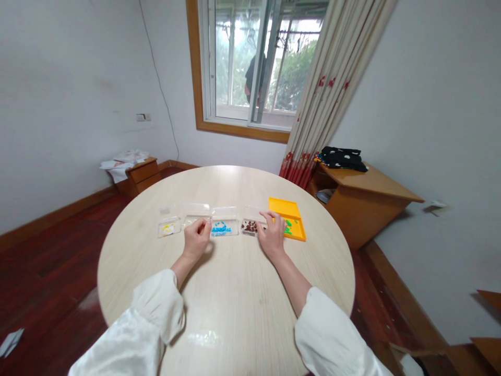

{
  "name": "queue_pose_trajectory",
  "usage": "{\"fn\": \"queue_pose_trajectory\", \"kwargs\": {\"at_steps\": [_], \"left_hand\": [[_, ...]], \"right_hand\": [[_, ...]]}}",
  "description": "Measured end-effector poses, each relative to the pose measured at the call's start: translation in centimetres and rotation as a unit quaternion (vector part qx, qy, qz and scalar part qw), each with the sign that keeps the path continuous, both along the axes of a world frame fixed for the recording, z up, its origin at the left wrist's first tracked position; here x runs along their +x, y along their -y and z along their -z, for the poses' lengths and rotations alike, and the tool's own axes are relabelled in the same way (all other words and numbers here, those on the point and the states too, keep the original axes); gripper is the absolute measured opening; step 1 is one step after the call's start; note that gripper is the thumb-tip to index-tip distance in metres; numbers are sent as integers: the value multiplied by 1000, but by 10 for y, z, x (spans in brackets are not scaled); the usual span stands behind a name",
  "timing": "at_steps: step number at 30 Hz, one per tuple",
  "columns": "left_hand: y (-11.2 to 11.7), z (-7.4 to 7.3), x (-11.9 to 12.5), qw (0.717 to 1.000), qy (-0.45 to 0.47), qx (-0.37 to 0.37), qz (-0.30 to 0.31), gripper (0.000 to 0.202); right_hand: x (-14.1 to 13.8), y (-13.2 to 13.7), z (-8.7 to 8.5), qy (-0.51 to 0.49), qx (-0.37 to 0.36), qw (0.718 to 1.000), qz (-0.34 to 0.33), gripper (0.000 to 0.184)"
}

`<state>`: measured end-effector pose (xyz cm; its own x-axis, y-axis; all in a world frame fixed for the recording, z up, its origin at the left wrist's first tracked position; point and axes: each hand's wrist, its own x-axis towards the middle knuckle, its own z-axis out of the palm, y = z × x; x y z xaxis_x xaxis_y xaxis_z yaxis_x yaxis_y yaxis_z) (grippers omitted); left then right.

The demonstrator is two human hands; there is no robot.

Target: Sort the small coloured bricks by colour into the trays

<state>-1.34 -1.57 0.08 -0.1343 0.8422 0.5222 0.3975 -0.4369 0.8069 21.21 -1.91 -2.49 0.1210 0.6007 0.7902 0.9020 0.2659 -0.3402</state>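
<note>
My left hand (197, 237) is closed in a pinch over a clear plastic box (190, 221), whose contents it mostly covers; whatever its fingers hold is too small to make out. Just right of it lies an open clear box of blue pieces (221, 228). My right hand (273, 233) reaches over a clear box of dark brown pieces (249, 226), thumb and index finger apart, and partly hides an open yellow box (299, 230) with green pieces (288, 226). At the row's left end, a clear box (159, 230) holds yellow and white pieces (169, 228).
The boxes stand in a row on a round pale wooden table (230, 292). Behind it are a window (266, 62) and a patterned curtain (329, 68). A wooden desk (376, 188) with folded dark cloth (342, 158) stands right; a small cabinet (144, 175) stands left.
</note>
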Motion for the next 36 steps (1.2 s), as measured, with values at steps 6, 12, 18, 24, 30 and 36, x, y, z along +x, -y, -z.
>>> {"fn": "queue_pose_trajectory", "kwargs": {"at_steps": [6, 12, 18, 24, 30, 36], "left_hand": [[-11, -1, -45, 976, -125, 64, -165, 12], [-23, 0, -84, 934, -221, 39, -277, 50], [-25, 9, -93, 928, -296, -55, -218, 78], [-25, 17, -105, 929, -326, -65, -161, 87], [-24, 26, -122, 943, -310, -19, -118, 71], [-22, 36, -133, 947, -305, 26, -96, 43]], "right_hand": [[-1, 4, 0, 31, -12, 999, -12, 25], [-5, 7, 2, 58, -8, 998, -25, 22], [-8, 16, 1, 64, -3, 997, -38, 19], [-10, 21, 1, 71, 1, 997, -34, 19], [-9, 21, 1, 84, -1, 996, -37, 18], [-9, 20, 2, 100, 3, 994, -41, 18]]}}
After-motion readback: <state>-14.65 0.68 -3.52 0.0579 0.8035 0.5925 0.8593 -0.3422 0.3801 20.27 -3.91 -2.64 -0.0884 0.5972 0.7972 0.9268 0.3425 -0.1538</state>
